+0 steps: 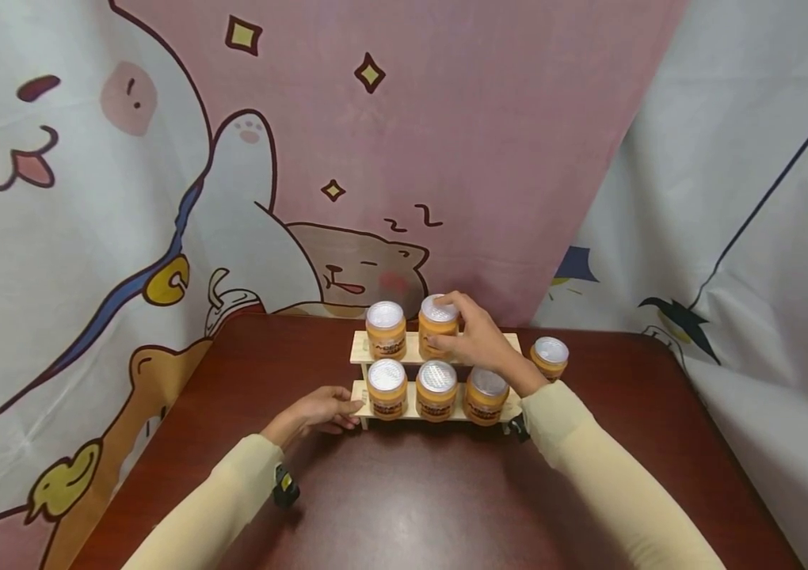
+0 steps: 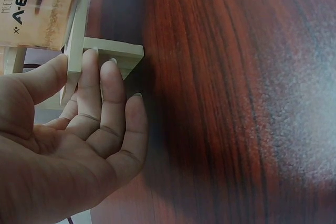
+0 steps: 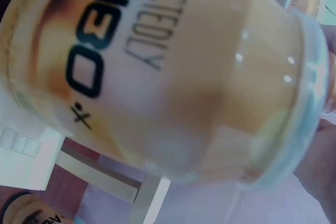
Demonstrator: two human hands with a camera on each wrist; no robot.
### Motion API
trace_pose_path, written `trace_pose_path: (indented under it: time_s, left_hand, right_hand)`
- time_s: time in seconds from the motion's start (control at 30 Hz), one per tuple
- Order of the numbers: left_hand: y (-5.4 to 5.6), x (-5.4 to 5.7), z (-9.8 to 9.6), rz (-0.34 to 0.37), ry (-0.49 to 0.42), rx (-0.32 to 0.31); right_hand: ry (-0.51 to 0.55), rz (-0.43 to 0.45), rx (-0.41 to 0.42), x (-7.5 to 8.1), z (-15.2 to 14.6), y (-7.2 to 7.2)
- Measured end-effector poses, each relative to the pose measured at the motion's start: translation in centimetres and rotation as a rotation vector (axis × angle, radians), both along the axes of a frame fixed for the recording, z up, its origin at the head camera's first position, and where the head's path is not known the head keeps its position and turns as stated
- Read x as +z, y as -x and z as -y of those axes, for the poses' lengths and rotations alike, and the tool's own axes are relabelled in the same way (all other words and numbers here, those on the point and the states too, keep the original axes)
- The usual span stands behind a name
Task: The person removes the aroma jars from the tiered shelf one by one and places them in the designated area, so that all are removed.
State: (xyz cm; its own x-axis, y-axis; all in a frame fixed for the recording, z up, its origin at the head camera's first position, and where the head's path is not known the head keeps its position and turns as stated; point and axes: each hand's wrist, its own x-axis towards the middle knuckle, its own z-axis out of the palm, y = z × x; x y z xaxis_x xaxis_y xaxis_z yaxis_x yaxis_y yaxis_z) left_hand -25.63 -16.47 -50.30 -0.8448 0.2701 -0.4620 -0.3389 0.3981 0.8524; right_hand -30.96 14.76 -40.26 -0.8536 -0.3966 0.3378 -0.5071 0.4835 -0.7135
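A two-tier wooden rack (image 1: 409,396) stands on the table with orange jars with pale lids on both steps. My left hand (image 1: 322,409) pinches the left end of its lower step, the thumb above and fingers beneath in the left wrist view. On the upper step, my right hand (image 1: 478,342) holds a jar (image 1: 436,317) by lid and side. Another jar (image 1: 386,328) stands to its left. Three jars line the lower step: left (image 1: 386,389), middle (image 1: 436,390) and right (image 1: 485,396). A large jar (image 3: 173,77) fills the right wrist view, hiding most of that hand.
One more jar (image 1: 550,356) stands on the dark red-brown table (image 1: 404,491), just right of the rack. A cartoon-printed cloth (image 1: 489,158) hangs behind the table and along its sides.
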Motion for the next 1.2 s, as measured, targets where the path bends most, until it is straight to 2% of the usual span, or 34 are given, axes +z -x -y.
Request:
trace_pose_path:
  time_s: [0.33,0.5,0.7,1.03,1.2]
  left_hand:
    - [0.0,0.1,-0.1,-0.007,0.015,0.006]
    - [0.0,0.0,-0.1,-0.005,0.011,0.005]
    - [0.1,0.0,-0.1,-0.009,0.006,-0.002]
    - [0.1,-0.1,-0.1,-0.011,0.015,0.002]
    - [0.1,-0.1,-0.1,-0.015,0.014,0.003]
  right_hand:
    - [0.023,0.026,-0.026,1.2,-1.0,-0.1]
    - [0.044,0.016,-0.042,1.7,-1.9,-0.1]
    - [0.016,-0.019,-0.07,2.1,-3.5,0.0]
    - [0.04,0.091,-0.11,2.7,-6.5,-0.3]
    - [0.043,0.076,-0.122,3.0,-8.1,-0.4]
